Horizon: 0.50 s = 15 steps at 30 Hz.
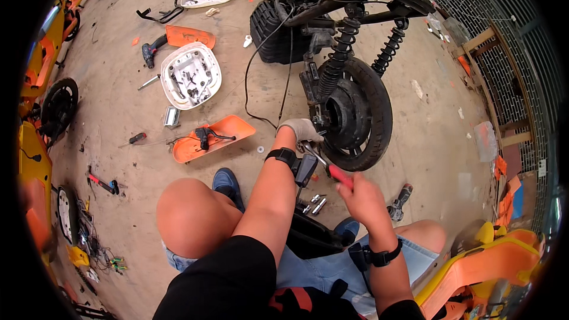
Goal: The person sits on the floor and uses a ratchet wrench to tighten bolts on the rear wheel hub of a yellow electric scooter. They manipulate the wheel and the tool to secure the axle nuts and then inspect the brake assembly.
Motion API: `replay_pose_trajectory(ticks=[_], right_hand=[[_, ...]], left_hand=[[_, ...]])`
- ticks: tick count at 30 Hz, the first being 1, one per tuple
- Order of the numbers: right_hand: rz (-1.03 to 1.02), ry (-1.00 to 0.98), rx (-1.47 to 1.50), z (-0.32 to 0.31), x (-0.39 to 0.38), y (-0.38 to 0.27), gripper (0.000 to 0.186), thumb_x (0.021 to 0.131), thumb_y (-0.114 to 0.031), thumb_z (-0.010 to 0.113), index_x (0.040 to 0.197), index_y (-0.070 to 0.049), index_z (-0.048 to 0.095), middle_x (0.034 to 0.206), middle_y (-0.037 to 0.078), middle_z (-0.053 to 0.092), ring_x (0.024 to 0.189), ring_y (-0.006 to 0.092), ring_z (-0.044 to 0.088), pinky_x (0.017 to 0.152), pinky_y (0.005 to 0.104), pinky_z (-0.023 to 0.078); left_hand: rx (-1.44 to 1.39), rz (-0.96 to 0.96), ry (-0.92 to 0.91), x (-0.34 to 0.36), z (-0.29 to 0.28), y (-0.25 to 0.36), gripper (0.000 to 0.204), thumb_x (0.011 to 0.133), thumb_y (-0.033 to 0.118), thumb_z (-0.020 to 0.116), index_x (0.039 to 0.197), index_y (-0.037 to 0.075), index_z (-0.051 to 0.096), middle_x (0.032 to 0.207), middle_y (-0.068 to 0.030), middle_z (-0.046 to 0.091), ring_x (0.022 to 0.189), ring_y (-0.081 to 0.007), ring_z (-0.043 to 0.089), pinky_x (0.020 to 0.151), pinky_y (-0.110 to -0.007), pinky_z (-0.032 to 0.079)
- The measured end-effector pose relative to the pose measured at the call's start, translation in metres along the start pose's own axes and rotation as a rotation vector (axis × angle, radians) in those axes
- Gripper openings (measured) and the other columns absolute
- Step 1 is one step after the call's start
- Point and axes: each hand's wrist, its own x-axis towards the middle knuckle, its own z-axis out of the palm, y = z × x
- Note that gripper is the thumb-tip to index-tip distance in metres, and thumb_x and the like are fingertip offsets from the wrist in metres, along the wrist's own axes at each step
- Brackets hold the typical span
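Note:
My right hand [355, 192] is closed on the red handle of a metal wrench [342, 178], which angles up toward my left hand. My left hand [299, 130], in a pale glove, is curled just below the rear axle area of a black scooter frame [332, 12], beside the wheel [368, 112]; what its fingers hold is hidden. Two coil-spring shocks [339, 53] rise from beside the wheel. Several silver sockets [314, 204] lie on the floor below the wrench, and a dark tool [398, 204] lies to the right.
Around me lie an orange panel with brake lever [228, 127], a white tray of parts [195, 92], a drill [151, 50] and a red-handled tool [101, 181]. Yellow scooter bodies stand at left [32, 154] and lower right [456, 269]. A wooden frame [512, 136] leans by the brick wall.

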Motion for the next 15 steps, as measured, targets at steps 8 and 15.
replay_pose_trajectory(ticks=[8, 15], right_hand=[[-0.070, 0.028, 0.063, -0.010, 0.001, -0.022, 0.039, 0.087, -0.035, 0.070, 0.107, -0.002, 0.065, 0.086, 0.023, 0.068, 0.085, 0.0422, 0.066, 0.074, 0.0477, 0.051], [0.103, -0.631, 0.115, 0.083, 0.042, 0.062, 0.033, 0.083, -0.032, 0.072, 0.089, 0.000, 0.066, 0.086, 0.020, 0.069, 0.083, 0.0396, 0.067, 0.072, 0.0455, 0.052]], left_hand=[[0.054, 0.033, 0.103, 0.011, 0.002, -0.015, 0.035, 0.092, 0.036, 0.062, 0.088, 0.003, 0.072, 0.076, -0.0080, 0.070, 0.062, -0.0209, 0.068, 0.056, -0.037, 0.056], [-0.270, -0.007, 0.023, 0.019, 0.012, -0.014, 0.038, 0.091, 0.036, 0.057, 0.075, 0.004, 0.069, 0.071, -0.0071, 0.068, 0.058, -0.0221, 0.066, 0.055, -0.038, 0.054]])
